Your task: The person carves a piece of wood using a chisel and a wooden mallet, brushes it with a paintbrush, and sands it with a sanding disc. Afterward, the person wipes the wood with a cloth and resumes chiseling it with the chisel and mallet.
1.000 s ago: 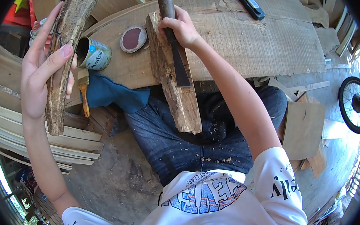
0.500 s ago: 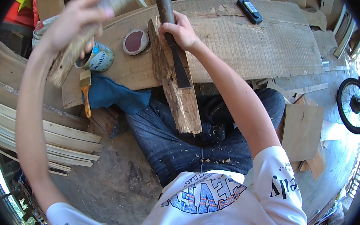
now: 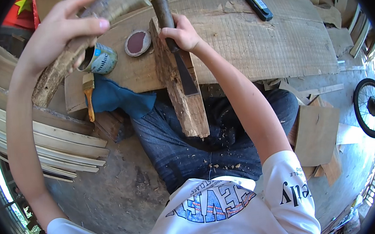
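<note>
Wood strips (image 3: 53,145) are lying stacked at the far left. The left grip (image 3: 64,34) is clasping a rough stick (image 3: 52,79), thumb and fingers pressing on it in mid-air; its upper end is blurring near the chisel's handle, so I cannot tell whether the two are touching. A brush (image 3: 88,87) is resting on the left edge of the surface (image 3: 256,45), its handle jutting past the front. An open can (image 3: 103,59) is sitting behind it, a blue cloth (image 3: 122,98) is draping over the front edge, and a dark red disc (image 3: 136,42) is lying between can and block. That block (image 3: 192,121) is reaching over the front edge toward the lap. The right grip (image 3: 182,34) is wrapping around the chisel (image 3: 186,79), whose blade is slanting along the block's top. Farther right, a black case (image 3: 259,8) is lying near the back edge, and a wheel (image 3: 374,106) is standing beyond.
</note>
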The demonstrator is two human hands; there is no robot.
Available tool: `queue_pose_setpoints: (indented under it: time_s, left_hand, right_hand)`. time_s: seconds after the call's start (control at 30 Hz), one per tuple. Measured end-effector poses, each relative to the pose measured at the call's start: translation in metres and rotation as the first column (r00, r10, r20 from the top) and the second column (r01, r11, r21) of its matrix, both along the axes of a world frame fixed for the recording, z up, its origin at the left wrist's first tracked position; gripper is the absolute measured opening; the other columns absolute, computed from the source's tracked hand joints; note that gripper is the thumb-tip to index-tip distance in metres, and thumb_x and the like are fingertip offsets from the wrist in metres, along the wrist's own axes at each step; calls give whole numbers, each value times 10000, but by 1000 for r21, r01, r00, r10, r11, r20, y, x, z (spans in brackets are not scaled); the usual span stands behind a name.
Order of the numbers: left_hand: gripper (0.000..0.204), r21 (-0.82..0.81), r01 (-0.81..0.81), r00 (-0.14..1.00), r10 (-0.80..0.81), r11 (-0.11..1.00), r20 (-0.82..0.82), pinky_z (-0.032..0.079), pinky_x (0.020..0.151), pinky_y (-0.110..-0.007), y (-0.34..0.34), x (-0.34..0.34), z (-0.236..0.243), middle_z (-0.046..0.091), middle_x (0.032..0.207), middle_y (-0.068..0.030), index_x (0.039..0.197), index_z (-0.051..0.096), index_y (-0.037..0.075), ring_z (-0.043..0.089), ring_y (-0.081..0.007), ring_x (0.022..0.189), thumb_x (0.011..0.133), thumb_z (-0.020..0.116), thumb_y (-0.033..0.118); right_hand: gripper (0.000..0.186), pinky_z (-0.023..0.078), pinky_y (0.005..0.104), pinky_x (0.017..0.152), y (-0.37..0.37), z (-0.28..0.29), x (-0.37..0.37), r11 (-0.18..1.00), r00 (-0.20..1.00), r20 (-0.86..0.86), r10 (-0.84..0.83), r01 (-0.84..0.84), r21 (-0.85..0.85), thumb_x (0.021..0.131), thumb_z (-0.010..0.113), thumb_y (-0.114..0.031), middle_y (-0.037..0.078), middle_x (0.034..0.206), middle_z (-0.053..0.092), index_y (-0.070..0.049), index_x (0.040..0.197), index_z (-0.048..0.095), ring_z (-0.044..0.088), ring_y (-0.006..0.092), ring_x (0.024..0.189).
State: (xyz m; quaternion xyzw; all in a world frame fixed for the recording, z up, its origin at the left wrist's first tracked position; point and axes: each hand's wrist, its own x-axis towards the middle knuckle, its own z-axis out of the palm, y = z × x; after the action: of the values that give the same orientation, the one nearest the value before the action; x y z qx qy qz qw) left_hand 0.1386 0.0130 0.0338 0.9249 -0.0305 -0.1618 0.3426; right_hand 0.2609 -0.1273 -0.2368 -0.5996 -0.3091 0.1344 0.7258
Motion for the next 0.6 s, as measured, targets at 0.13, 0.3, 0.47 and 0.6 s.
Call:
queue_pose_setpoints:
  time_s: [0.13,0.3,0.47,0.6]
  left_hand:
    - [728,-29,-300,928,298,954,223,474,723,-280,-28,-2,5,590,1038,-94,1501,241,-18,573,-136,807,873,603,51]
    - [637,-78,-272,950,281,959,136,474,575,-204,17,-33,-10,628,1028,-80,1453,427,132,577,-64,700,854,644,162]
    - [715,-259,-338,908,386,905,161,480,743,-203,-11,-77,-19,590,1222,-144,1466,368,31,594,-92,854,826,671,128]
    - [742,-343,-295,888,388,892,245,403,1007,-290,-20,-94,-20,525,1335,-179,1466,322,-41,558,-188,1156,807,647,64]
  right_hand:
    - [271,474,306,593,2,-2,-1,998,999,-19,25,-24,64,697,679,-170,102,684,616,21,844,555,583,174,612]
    - [158,452,311,525,1,14,-6,924,930,-295,218,-99,370,810,552,-122,101,646,538,-14,903,483,536,200,540]
    - [205,448,310,499,-13,29,4,884,838,-384,388,-222,411,892,557,-213,81,650,491,-42,925,448,509,187,574]
    - [237,407,268,460,-12,43,5,875,885,-261,386,-262,406,917,556,-240,64,659,462,-51,1020,454,475,167,574]
